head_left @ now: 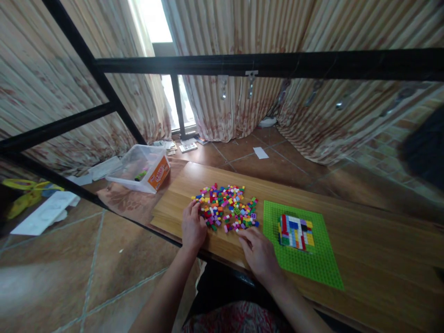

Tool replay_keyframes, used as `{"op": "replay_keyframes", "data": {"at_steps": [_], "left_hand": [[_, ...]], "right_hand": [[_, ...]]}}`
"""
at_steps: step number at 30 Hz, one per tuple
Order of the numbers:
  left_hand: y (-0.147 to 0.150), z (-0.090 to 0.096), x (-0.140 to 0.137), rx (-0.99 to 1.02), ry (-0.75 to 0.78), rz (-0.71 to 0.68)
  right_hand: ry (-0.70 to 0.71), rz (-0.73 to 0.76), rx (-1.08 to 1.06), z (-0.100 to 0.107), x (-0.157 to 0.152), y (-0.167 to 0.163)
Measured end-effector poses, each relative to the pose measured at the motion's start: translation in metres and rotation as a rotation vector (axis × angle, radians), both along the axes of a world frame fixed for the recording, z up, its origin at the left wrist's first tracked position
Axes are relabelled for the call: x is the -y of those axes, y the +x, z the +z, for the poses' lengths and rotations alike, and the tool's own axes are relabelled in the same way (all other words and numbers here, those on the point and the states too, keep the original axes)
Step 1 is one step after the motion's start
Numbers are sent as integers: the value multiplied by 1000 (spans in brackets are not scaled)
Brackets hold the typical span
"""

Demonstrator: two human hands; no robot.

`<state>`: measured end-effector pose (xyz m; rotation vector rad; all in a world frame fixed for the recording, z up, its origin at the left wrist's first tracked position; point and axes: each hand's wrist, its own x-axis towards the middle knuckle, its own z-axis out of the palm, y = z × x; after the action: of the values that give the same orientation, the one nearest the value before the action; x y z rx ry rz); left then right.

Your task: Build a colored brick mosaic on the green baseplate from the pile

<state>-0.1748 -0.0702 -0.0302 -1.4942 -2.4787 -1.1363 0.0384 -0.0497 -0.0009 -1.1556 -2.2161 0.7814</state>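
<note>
A loose pile of small colourful toy bricks (225, 201) lies on the wooden table. At its left edge, my left hand (194, 226) rests with fingers curled together against the bricks; what they hold, if anything, is hidden. My right hand (258, 252) is at the near edge of the pile, thumb and fingertips pinched together beside a few bricks. Whatever is in that pinch is too small to make out. To the right of this hand lies a green baseplate (328, 259), with a block built of multicoloured bricks (296, 232) standing on it.
The wooden table (374, 259) stretches off to the right. Past its left end stands a clear plastic box (138, 169) with an orange label and a few pieces inside. A black metal frame (222, 64) crosses in front of the curtains (236, 106). Papers (261, 152) lie on the tiled floor.
</note>
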Motion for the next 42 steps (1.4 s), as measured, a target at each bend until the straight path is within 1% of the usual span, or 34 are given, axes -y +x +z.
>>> {"op": "replay_keyframes", "data": {"at_steps": [3, 9, 16, 19, 22, 26, 29, 37, 42], "left_hand": [[-1, -1, 1, 2, 2, -3], [1, 1, 2, 3, 16, 7], [1, 1, 3, -6, 22, -9], [1, 1, 3, -8, 25, -4], [2, 2, 3, -5, 27, -1], [1, 1, 3, -8, 25, -4], [1, 1, 3, -15, 27, -6], [0, 0, 2, -16, 27, -5], [-2, -2, 2, 1, 43, 2]], "right_hand": [[16, 39, 40, 2, 4, -16], [108, 46, 113, 5, 4, -38], [152, 88, 186, -1, -3, -40], [174, 74, 214, -3, -8, -37], [191, 55, 208, -2, -11, -38], [203, 70, 201, 6, -9, -47], [225, 55, 219, 9, -6, -58], [271, -27, 303, 4, -8, -73], [276, -27, 309, 3, -6, -75]]}}
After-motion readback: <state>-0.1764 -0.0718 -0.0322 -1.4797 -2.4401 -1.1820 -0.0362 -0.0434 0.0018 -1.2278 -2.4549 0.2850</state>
